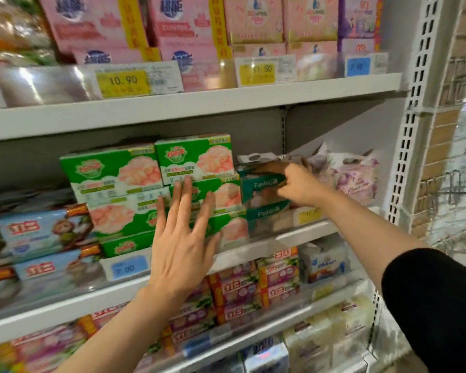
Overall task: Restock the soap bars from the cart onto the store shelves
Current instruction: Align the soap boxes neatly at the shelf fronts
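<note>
Soap pack [264, 184] (teal, lengthwise along shelf) pinched by right hand [297, 188], left hand [182, 238] splayed, holding nothing

This is a shop aisle, the soap section of a supermarket. White metal shelves [199, 103] run across the frame in tiers, packed with boxed soap bars: pink boxes [92, 22] at upper left, green boxes [113, 170] at centre. Price tags [123, 82] reading 10.90 and 11.50 sit behind clear strips on the shelf edges. A perforated upright [412, 103] stands at right.
</note>
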The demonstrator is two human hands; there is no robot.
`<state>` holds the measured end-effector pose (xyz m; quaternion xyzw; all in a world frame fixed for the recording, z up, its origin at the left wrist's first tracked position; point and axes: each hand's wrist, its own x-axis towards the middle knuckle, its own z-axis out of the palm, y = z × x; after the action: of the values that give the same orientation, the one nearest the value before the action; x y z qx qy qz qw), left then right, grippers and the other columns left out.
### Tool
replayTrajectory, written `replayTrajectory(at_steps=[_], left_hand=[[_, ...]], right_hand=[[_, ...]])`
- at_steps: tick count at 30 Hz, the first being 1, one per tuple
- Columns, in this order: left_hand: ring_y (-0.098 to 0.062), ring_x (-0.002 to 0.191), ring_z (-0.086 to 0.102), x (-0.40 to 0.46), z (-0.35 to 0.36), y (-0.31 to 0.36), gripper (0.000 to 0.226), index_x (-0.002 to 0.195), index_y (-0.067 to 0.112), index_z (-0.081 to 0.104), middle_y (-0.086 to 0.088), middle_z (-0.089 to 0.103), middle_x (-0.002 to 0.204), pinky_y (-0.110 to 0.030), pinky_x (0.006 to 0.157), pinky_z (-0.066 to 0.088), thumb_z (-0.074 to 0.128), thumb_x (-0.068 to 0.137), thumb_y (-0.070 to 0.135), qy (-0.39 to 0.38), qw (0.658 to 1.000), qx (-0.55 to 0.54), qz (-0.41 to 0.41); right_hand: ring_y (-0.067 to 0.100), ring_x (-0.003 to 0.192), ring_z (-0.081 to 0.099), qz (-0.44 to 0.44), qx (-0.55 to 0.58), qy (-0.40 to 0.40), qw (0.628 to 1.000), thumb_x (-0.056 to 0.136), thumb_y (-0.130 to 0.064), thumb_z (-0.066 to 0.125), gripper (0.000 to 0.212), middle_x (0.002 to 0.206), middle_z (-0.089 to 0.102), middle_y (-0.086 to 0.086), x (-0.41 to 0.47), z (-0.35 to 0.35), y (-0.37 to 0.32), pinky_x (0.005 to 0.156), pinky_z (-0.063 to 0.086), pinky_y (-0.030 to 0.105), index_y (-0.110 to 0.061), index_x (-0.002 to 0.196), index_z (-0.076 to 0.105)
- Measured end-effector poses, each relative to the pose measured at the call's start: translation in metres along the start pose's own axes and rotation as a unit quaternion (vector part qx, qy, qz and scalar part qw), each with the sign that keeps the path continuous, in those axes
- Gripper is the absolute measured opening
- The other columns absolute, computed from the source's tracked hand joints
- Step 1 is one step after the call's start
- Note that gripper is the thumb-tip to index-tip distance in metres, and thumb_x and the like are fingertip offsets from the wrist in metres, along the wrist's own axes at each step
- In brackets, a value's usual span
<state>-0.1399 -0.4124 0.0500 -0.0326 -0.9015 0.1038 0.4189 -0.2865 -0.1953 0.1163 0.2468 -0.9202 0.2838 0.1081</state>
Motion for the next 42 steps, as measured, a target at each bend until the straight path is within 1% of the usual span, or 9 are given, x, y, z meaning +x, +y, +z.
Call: replayTrajectory(at_steps=[2,4,7,9,11,16,20,24,42], left_hand=[[-0.031,0.148,0.005,-0.003,0.0,-0.005,0.068,0.149,0.014,0.034,-0.017,0.009,0.16,-0.052,0.119,0.004,0.048,0.09,0.046,-0.004,1.0,0.01,0.003],[-0.03,0.149,0.004,-0.007,-0.001,-0.009,0.069,0.149,0.013,0.034,-0.015,0.01,0.16,-0.051,0.119,0.003,0.047,0.09,0.047,-0.006,1.0,0.014,0.007],[-0.029,0.149,0.005,-0.011,-0.006,-0.021,0.072,0.15,0.011,0.03,-0.014,0.011,0.16,-0.052,0.119,0.006,0.044,0.09,0.048,-0.004,1.0,0.014,-0.008],[-0.029,0.149,0.007,-0.012,-0.013,-0.034,0.073,0.15,0.008,0.03,-0.015,0.014,0.16,-0.053,0.118,0.009,0.042,0.089,0.048,0.009,1.0,0.016,-0.021],[-0.028,0.148,0.007,-0.011,-0.021,-0.049,0.075,0.15,0.007,0.028,-0.015,0.015,0.159,-0.051,0.119,0.006,0.042,0.089,0.047,0.024,0.999,0.021,-0.028],[-0.024,0.149,0.005,-0.011,-0.035,-0.07,0.078,0.153,0.008,0.019,-0.009,0.013,0.161,-0.052,0.119,0.003,0.044,0.089,0.046,0.019,0.999,0.033,0.002],[-0.022,0.149,0.007,-0.016,-0.026,-0.069,0.073,0.15,0.007,0.027,-0.008,0.017,0.159,-0.056,0.118,0.008,0.043,0.091,0.047,-0.012,0.999,0.04,0.028],[-0.022,0.148,0.011,-0.017,-0.023,-0.065,0.074,0.149,0.006,0.03,-0.009,0.023,0.157,-0.056,0.117,0.009,0.045,0.089,0.046,-0.008,0.999,0.032,0.028],[-0.022,0.149,0.008,-0.023,-0.02,-0.067,0.075,0.15,0.006,0.026,-0.007,0.019,0.159,-0.058,0.117,0.01,0.045,0.091,0.048,-0.023,0.999,0.033,0.033]], right_hand=[[0.017,0.066,0.051,0.009,0.016,-0.002,1.0,0.086,-0.005,0.059,0.017,0.072,0.05,0.004,-0.004,-0.009,-0.002,0.056,0.039,0.025,-0.013,0.077,0.047],[0.017,0.065,0.049,0.005,0.005,-0.006,1.0,0.087,-0.006,0.058,0.024,0.07,0.047,0.001,-0.009,-0.013,-0.009,0.05,0.033,0.024,-0.017,0.073,0.043],[0.012,0.076,0.054,-0.041,0.059,0.07,0.995,0.085,-0.027,0.066,0.014,0.084,0.057,-0.001,-0.008,-0.002,-0.02,0.061,0.043,0.025,-0.02,0.082,0.054],[0.012,0.106,0.056,-0.072,0.175,0.126,0.974,0.083,-0.038,0.07,0.043,0.116,0.061,-0.003,-0.004,0.005,-0.039,0.09,0.048,0.03,-0.017,0.119,0.061],[0.01,0.118,0.051,-0.088,0.237,0.115,0.961,0.087,-0.03,0.068,0.055,0.128,0.056,-0.003,0.002,0.009,-0.061,0.098,0.042,0.027,-0.013,0.135,0.05],[0.025,0.106,0.063,-0.074,0.245,0.091,0.962,0.087,-0.013,0.06,0.043,0.116,0.067,0.007,0.025,0.02,-0.084,0.094,0.051,0.047,-0.022,0.128,0.053],[0.019,0.116,0.059,-0.067,0.384,0.053,0.919,0.094,-0.009,0.058,0.048,0.129,0.06,0.008,0.016,0.018,-0.089,0.096,0.051,0.035,-0.01,0.14,0.044],[0.002,0.091,0.066,-0.082,0.423,0.041,0.902,0.093,-0.016,0.057,0.029,0.104,0.069,-0.011,0.013,0.015,-0.085,0.075,0.056,0.022,-0.019,0.122,0.057],[0.01,0.09,0.068,-0.07,0.427,0.043,0.9,0.093,-0.024,0.057,0.015,0.097,0.07,-0.012,0.015,0.018,-0.083,0.075,0.057,0.029,-0.034,0.105,0.062]])
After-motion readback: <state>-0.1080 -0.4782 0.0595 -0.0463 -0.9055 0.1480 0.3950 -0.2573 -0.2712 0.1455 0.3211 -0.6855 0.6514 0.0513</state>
